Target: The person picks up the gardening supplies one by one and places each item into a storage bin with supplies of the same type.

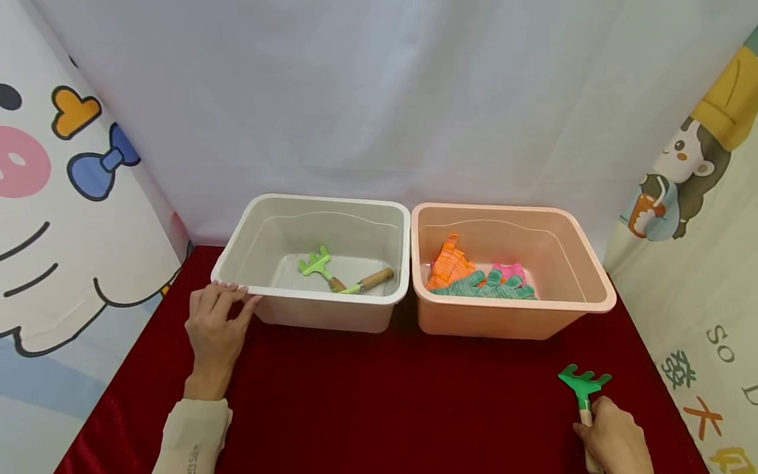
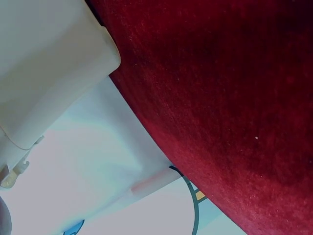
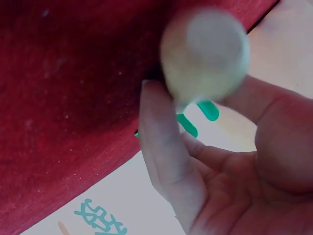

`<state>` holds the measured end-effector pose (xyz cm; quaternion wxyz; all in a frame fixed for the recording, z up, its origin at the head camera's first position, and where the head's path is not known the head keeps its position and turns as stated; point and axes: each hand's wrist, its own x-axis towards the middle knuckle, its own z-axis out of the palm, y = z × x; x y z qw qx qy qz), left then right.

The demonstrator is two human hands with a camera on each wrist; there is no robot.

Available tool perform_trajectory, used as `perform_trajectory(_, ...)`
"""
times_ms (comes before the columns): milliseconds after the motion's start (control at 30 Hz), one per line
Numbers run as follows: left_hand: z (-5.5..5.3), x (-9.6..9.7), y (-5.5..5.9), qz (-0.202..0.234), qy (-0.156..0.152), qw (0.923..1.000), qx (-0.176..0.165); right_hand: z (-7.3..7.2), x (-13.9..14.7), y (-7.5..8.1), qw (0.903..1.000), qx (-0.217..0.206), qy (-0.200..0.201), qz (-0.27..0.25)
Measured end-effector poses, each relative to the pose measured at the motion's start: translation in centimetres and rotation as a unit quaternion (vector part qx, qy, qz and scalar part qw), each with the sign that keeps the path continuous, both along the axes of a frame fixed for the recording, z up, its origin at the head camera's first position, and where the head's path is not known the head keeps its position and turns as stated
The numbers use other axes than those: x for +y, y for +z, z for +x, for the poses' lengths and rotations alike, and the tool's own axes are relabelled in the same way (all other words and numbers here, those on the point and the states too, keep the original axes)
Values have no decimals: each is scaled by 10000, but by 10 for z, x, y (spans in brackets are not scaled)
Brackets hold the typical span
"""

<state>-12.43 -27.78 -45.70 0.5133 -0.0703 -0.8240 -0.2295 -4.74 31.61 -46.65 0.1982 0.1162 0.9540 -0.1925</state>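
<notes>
In the head view my left hand (image 1: 218, 326) holds the front left corner of an off-white plastic bin (image 1: 331, 308), fingertips on the rim and thumb just under it. The bin's outer wall (image 2: 54, 63) fills the upper left of the left wrist view. Inside lie a light green hand rake (image 1: 318, 264) and another wooden-handled tool (image 1: 370, 282), its head partly hidden by the front wall. At the lower right, my right hand (image 1: 616, 434) grips the pale wooden handle of a green hand rake (image 1: 581, 384), tines pointing away. The handle's rounded end (image 3: 208, 54) looms close in the right wrist view.
Right beside the off-white bin stands a peach bin (image 1: 509, 319) with an orange glove (image 1: 451, 264), a green glove (image 1: 488, 286) and something pink (image 1: 510, 271) in it. Both stand on dark red cloth (image 1: 414, 401) before a white backdrop (image 1: 379, 99). Printed cartoon cloths hang at either side.
</notes>
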Motion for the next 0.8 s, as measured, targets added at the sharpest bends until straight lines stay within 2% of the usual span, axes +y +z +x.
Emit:
perform_trajectory(533, 1, -1, 0, -41, 96, 9998, -160, -4, -9, 13, 9998, 86, -173, 96)
perform_trajectory(800, 0, -1, -1, -63, 126, 9998, -146, -4, -21, 22, 9983, 584, 33, 69)
